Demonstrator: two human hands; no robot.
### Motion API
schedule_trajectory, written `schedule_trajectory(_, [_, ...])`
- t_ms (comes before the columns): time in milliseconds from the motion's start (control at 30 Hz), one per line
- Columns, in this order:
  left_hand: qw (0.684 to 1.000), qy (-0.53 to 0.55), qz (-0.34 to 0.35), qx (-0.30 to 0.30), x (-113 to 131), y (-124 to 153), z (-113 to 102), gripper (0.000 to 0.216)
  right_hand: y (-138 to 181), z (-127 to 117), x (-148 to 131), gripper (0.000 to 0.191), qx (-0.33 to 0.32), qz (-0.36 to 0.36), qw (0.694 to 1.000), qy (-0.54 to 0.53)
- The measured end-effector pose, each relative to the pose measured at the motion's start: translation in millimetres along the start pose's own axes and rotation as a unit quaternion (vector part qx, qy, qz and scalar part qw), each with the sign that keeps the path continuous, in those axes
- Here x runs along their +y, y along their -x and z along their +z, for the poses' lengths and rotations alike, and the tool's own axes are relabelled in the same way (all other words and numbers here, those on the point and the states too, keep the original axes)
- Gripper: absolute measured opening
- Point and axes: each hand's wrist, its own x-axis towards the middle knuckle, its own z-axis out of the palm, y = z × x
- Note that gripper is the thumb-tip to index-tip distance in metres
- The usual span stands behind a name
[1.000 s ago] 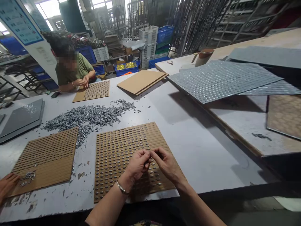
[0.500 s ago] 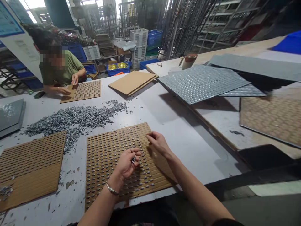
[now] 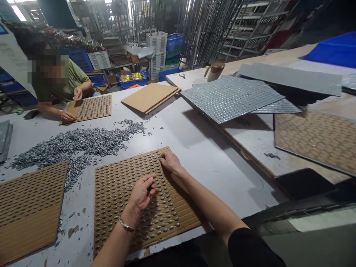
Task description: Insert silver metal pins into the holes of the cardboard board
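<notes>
The left hand (image 3: pixel 142 192) hung over the board (image 3: pixel 183 209), the right hand (image 3: pixel 171 162) at its far right corner, both grips impossible to tell.

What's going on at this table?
A person works at a ridged brown board set with rows of small grey oval pieces; a strip along its right side is bare. The right hand is pinched near the board's far edge. The left hand is half-curled above the filled rows; its contents can't be made out. A loose pile lies beyond, and a co-worker bends over a similar board.
</notes>
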Motion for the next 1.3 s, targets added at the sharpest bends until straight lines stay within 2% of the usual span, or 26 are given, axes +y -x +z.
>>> schedule_trajectory(100, [1.000, 0.015, 0.013, 0.008, 1, -1, 1, 0.026, 2, -2, -1, 0.014, 0.018, 0.016, 1.000, -0.009])
schedule_trajectory(200, [0.999, 0.034, 0.016, 0.016, 2, -2, 2, 0.025, 20, -8, -7, 0.018, 0.040, -0.014, 0.994, -0.096])
schedule_trajectory(267, [0.999, 0.039, 0.009, 0.013, 1, -3, 3, 0.026, 41, -14, -14, 0.014, 0.019, -0.070, 0.983, -0.170])
schedule_trajectory(333, [0.999, 0.037, 0.003, 0.007, -2, -3, 5, 0.026, 65, -19, -22, 0.019, -0.029, -0.113, 0.968, -0.222])
schedule_trajectory(400, [0.999, 0.033, 0.004, 0.005, -5, -5, 10, 0.025, 83, -22, -27, 0.021, -0.057, -0.122, 0.959, -0.248])
schedule_trajectory(467, [0.999, 0.030, 0.011, 0.009, -8, -7, 15, 0.023, 91, -22, -29, 0.022, -0.048, -0.119, 0.959, -0.251])
schedule_trajectory(533, [0.999, 0.033, 0.010, 0.021, -10, -10, 19, 0.019, 88, -19, -25, 0.022, -0.020, -0.104, 0.965, -0.241])
schedule_trajectory(633, [0.998, 0.046, -0.007, 0.035, -11, -12, 21, 0.016, 67, -12, -10, 0.020, 0.015, -0.032, 0.967, -0.254])
schedule_trajectory(700, [0.998, 0.044, -0.010, 0.031, -10, -13, 18, 0.017, 50, -9, 1, 0.016, 0.016, 0.024, 0.955, -0.295])
schedule_trajectory(767, [0.999, 0.032, 0.003, 0.030, -8, -13, 13, 0.021, 35, -8, 11, 0.013, 0.005, 0.049, 0.949, -0.312])
schedule_trajectory(833, [0.999, 0.020, 0.020, 0.034, -7, -14, 7, 0.026, 24, -10, 17, 0.012, 0.006, 0.031, 0.963, -0.267])
schedule_trajectory(900, [0.999, 0.013, 0.030, 0.038, -6, -15, 2, 0.030, 18, -12, 19, 0.013, 0.004, -0.020, 0.981, -0.194])
schedule_trajectory(1000, [0.999, 0.015, 0.032, 0.038, -5, -17, -3, 0.030, 14, -16, 15, 0.014, -0.022, -0.084, 0.991, -0.104])
schedule_trajectory(1133, [0.998, 0.025, 0.033, 0.044, -5, -18, -4, 0.028, 11, -16, 7, 0.010, -0.054, -0.065, 0.996, -0.033])
schedule_trajectory(1300, [0.998, 0.035, 0.022, 0.045, -4, -14, -1, 0.016, 1, -17, 3, 0.006, -0.054, -0.028, 0.998, -0.005])
